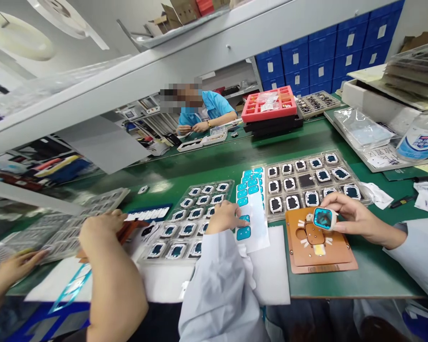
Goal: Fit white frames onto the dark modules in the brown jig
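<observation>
My right hand point(356, 219) holds a watch case point(325, 219) with a blue-covered face, gripped at its edge between thumb and fingers. Below it lies an orange-brown fixture plate point(321, 263) with a recess shaped for a part. My left hand point(225, 217) is bent over a white sheet point(257, 235) of blue stickers, its fingers pinched at the edge of one blue film sticker point(245, 220). Another blue sticker point(244, 232) lies just below on that sheet. How far the pinched sticker is lifted cannot be made out.
Clear trays of white-framed parts stand behind the fixture point(274, 216) and left of my left hand point(185, 213). At left, a co-worker's bare arm point(116, 270) reaches across the table. A red tray point(271, 113), a bottle point(421, 137) and a seated person point(214, 107) are farther back.
</observation>
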### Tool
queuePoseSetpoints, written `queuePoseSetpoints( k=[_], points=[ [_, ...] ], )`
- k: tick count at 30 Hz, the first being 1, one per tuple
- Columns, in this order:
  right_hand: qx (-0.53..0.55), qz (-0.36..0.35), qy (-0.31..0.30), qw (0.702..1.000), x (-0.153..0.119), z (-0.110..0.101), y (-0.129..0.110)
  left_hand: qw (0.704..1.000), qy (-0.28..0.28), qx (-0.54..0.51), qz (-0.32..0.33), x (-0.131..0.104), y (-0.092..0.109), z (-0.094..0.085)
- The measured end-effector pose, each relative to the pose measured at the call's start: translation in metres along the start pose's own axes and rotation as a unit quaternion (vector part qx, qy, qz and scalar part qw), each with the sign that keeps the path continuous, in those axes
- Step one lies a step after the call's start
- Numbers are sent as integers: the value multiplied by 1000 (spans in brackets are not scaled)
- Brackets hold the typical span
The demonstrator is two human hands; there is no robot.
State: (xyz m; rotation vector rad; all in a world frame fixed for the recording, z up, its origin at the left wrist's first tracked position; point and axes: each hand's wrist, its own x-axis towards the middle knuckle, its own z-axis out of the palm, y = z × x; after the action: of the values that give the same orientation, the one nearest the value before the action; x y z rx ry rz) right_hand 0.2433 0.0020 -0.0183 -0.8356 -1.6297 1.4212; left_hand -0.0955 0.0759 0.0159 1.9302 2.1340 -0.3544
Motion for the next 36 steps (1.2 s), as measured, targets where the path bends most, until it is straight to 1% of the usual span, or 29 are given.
queuePoseSetpoints(
  k=[6,8,10,11,12,13,15,16,17,19,21,24,26,28,31,34,36],
  points=[
    [8,7,-13,1000,2,1,-1,992,3,-38,123,-22,11,-1],
    [15,7,-15,1000,2,1,-2,985,12,-51,165,-29,15,-2],
    [27,9,-12,1000,3,1,-3,970,38,-84,224,-36,23,-1],
    [34,12,-9,999,3,1,-3,953,65,-118,270,-39,28,-1],
    [43,14,-4,999,4,1,-4,926,100,-160,327,-42,33,0],
    [54,17,-1,998,4,1,-4,887,138,-206,389,-45,40,2],
    [79,22,3,997,5,1,-6,793,203,-269,507,-50,54,7],
    [93,23,3,995,5,0,-6,756,219,-276,552,-52,62,10],
    [107,25,5,994,5,0,-7,726,226,-275,589,-53,68,13],
    [123,25,17,992,5,0,-8,685,223,-265,640,-53,80,20],
    [121,20,46,991,5,-2,-8,663,218,-262,666,-52,89,27],
    [113,5,99,989,4,-6,-9,644,214,-264,685,-48,95,34],
    [119,-8,133,984,4,-10,-9,639,211,-261,693,-47,96,37],
    [116,-20,172,978,6,-14,-8,640,212,-252,695,-47,96,37],
    [95,-25,219,971,9,-17,-6,646,230,-230,691,-49,94,36],
    [69,-18,231,970,12,-19,-4,653,247,-206,686,-50,92,35],
    [33,-16,226,973,13,-20,-2,650,246,-195,693,-51,91,33]
  ],
)
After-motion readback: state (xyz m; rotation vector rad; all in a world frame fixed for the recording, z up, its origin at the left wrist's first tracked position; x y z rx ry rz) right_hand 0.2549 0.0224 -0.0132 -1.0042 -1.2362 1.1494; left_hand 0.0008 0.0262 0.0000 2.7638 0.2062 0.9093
